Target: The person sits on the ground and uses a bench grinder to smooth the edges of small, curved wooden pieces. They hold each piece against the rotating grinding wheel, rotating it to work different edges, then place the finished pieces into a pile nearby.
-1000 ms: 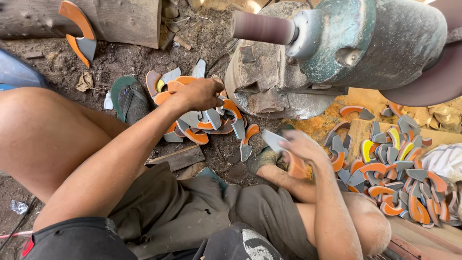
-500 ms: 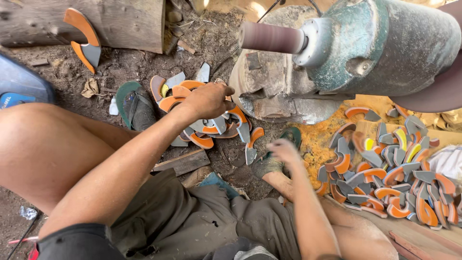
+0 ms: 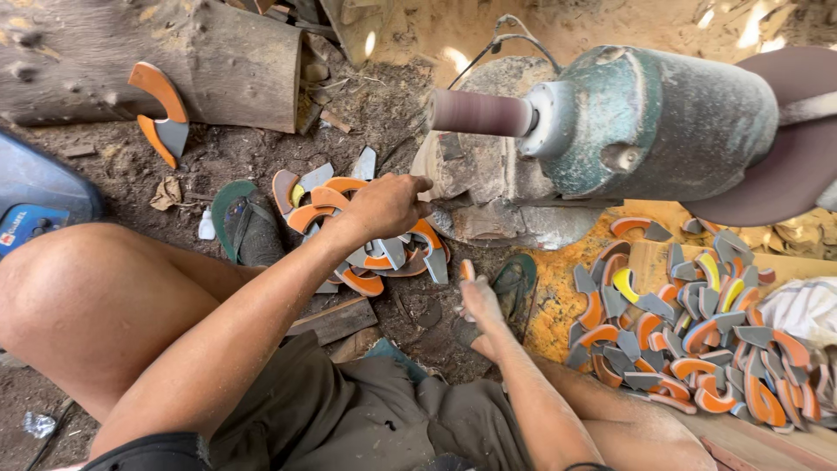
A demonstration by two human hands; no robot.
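Note:
My left hand (image 3: pixel 384 205) lies palm down with curled fingers on a heap of orange-and-grey crescent pieces (image 3: pixel 366 262) on the dirt floor; its palm hides whether it grips one. My right hand (image 3: pixel 479 303) is lower and closer to me, above a green sandal (image 3: pixel 516 283), pinching a small orange-edged crescent piece (image 3: pixel 466 269) seen edge-on at its fingertips. A green motor (image 3: pixel 663 122) with a brown sanding drum (image 3: pixel 479 112) sits just beyond both hands.
A larger heap of crescent pieces (image 3: pixel 697 336) covers a wooden board at right. A log (image 3: pixel 174 61) lies at top left with one orange-grey piece (image 3: pixel 161 113) leaning on it. A second sandal (image 3: pixel 240 218) and a blue object (image 3: pixel 35 196) lie at left.
My right hand has dropped from near the right-hand heap toward the middle, by the green sandal. My left hand has stayed on the left heap.

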